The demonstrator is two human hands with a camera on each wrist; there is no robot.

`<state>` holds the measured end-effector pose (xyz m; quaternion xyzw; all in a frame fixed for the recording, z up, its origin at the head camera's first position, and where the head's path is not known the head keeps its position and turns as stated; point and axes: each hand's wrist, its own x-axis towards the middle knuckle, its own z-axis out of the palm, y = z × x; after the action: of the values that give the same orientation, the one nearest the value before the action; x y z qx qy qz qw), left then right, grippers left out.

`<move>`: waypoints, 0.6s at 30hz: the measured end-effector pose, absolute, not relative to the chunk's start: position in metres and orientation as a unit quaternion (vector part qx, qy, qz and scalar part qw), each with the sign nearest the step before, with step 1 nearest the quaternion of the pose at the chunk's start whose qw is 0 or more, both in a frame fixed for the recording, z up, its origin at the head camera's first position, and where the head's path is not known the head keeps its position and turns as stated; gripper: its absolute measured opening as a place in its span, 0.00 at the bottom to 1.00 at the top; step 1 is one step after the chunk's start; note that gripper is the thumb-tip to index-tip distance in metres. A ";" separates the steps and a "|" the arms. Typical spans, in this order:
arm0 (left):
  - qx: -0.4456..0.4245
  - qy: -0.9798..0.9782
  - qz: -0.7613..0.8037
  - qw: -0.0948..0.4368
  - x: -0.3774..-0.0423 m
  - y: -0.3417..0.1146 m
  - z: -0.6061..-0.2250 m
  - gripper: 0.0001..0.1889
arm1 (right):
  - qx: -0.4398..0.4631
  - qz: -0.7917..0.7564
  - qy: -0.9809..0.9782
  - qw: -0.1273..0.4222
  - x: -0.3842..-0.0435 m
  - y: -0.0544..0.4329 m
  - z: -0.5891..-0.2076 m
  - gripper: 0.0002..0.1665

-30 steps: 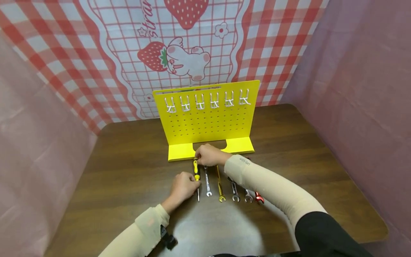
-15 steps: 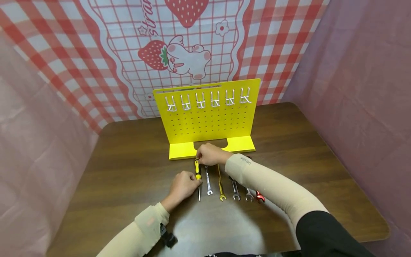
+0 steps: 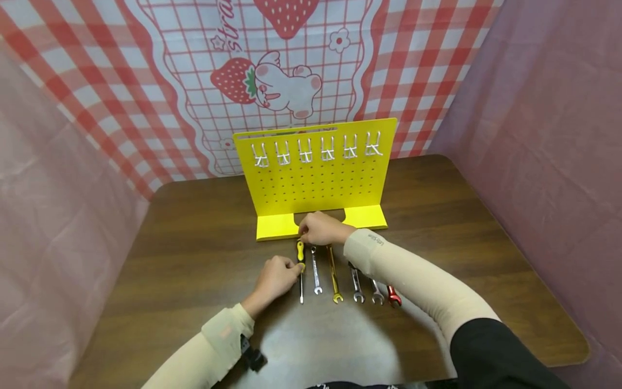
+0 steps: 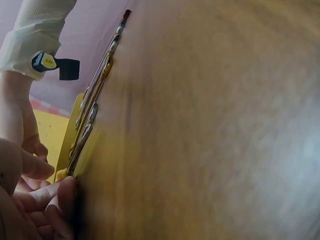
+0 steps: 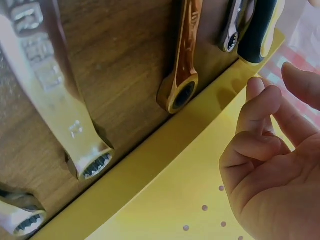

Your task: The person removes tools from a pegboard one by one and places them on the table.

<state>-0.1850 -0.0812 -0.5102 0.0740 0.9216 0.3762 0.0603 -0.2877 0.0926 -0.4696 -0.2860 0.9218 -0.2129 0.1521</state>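
A yellow-and-black screwdriver [image 3: 301, 252] lies on the table, its metal tip toward the person. My left hand [image 3: 277, 276] pinches it at the collar between thumb and forefinger. Just beyond the handle's end is my right hand [image 3: 323, 228]; in the right wrist view its fingers curl loosely, its thumb stands apart, and nothing is between them. To the right of the screwdriver lie a small silver wrench [image 3: 316, 275], a gold wrench [image 3: 333, 275], two more silver wrenches [image 3: 357, 286] and a red wrench [image 3: 394, 296]. The right forearm hides the far ends of some.
A yellow pegboard [image 3: 316, 183] stands behind the tools, with a row of several white hooks [image 3: 305, 151] near its top. Its base [image 3: 275, 226] reaches toward the handle's end. A wooden table [image 3: 194, 243] lies under everything, with curtains [image 3: 529, 135] around.
My left fingers have slid up from the screwdriver's shaft to its collar. The right hand has drawn slightly away from the handle's end, toward the pegboard. The screwdriver now lies a little straighter.
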 end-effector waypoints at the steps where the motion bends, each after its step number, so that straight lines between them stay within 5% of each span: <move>1: 0.071 0.920 0.381 0.064 -0.187 -0.082 -0.509 0.19 | -0.287 -0.213 0.922 0.152 -0.288 0.093 -0.467 0.13; 12: 0.032 0.888 0.447 0.100 -0.201 -0.094 -0.507 0.20 | -0.293 -0.219 0.920 0.142 -0.277 0.100 -0.441 0.13; 18: 0.090 0.892 0.418 0.147 -0.200 -0.102 -0.503 0.18 | -0.314 -0.206 0.918 0.124 -0.262 0.114 -0.428 0.11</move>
<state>-0.1998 -0.1020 -0.5035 0.0896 0.8921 0.4178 0.1471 -0.2623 0.1139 -0.4284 -0.3144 0.9183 -0.2063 0.1238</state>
